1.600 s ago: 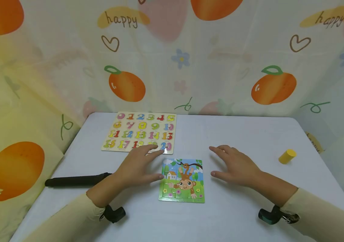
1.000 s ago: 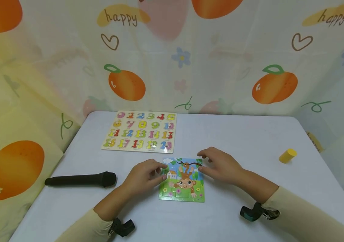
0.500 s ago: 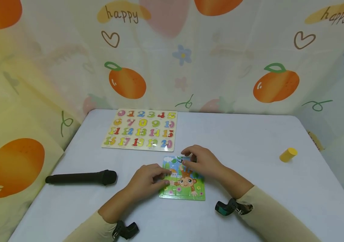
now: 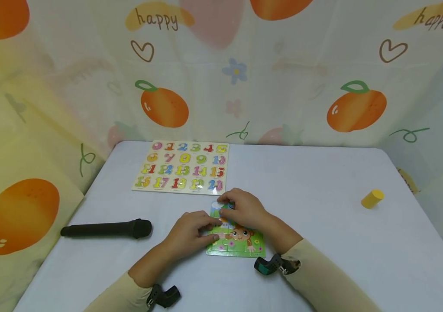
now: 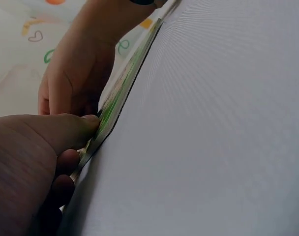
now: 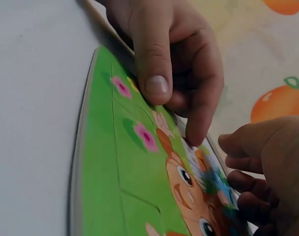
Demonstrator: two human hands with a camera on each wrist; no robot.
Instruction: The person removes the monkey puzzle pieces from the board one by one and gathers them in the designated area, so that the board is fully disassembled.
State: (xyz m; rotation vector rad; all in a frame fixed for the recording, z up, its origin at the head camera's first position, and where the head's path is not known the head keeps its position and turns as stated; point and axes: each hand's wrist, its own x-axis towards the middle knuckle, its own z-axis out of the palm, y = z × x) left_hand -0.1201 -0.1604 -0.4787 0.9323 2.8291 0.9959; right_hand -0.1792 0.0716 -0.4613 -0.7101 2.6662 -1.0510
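A monkey jigsaw puzzle (image 4: pixel 234 247) in a thin square board lies on the white table. My left hand (image 4: pixel 190 234) is at its left edge, with the thumb and index fingertips on the picture side, apart from each other. In the left wrist view, the left thumb (image 5: pixel 73 129) lies over the puzzle's edge, and the other fingers bend beside it. My right hand (image 4: pixel 246 210) covers the upper part of the puzzle, its thumb and index finger spread at the top left corner. Whether those fingertips touch a piece is hard to tell.
A wooden number board (image 4: pixel 182 167) lies behind the puzzle to the left. A black microphone (image 4: pixel 106 228) is left of my left hand. A yellow cylinder (image 4: pixel 372 199) lies far to the right. A fruit-patterned curtain (image 4: pixel 283 73) hangs behind the table (image 4: pixel 322 182).
Both hands have come inward onto the puzzle. My right hand has moved left across its top to the upper left corner; my left hand has settled at the left edge. The puzzle stays put.
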